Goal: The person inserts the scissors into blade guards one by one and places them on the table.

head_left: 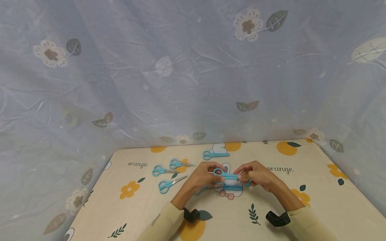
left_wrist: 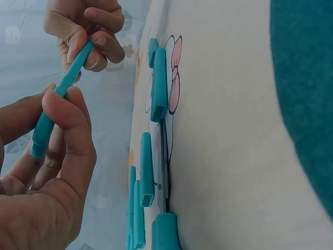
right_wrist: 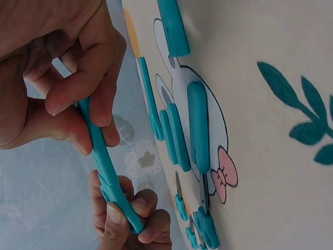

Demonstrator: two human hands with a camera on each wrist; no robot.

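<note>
Head view has the left hand (head_left: 206, 175) gripping blue scissors (head_left: 223, 173) by the handles above the table (head_left: 144, 207), right of bare pairs (head_left: 171, 183), the right hand (head_left: 257, 174) pinching their sheath (head_left: 232, 176); sheathing seems underway, calling for a straight slide.

The hands (head_left: 202, 176) (head_left: 260, 176) hold blue scissors (head_left: 230, 176) over a patterned cloth (head_left: 230, 217), three bare-bladed pairs (head_left: 167, 184) lying to the left.

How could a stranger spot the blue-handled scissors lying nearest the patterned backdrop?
On the cream tablecloth printed with oranges, look just beyond the person's left hand, toward the pale, leaf-patterned backdrop. There lie light-blue plastic scissors, loops pointing left. A matching blue sheath covers their blades, unlike the three light-blue scissors further left, whose metal blades are bare.
</note>
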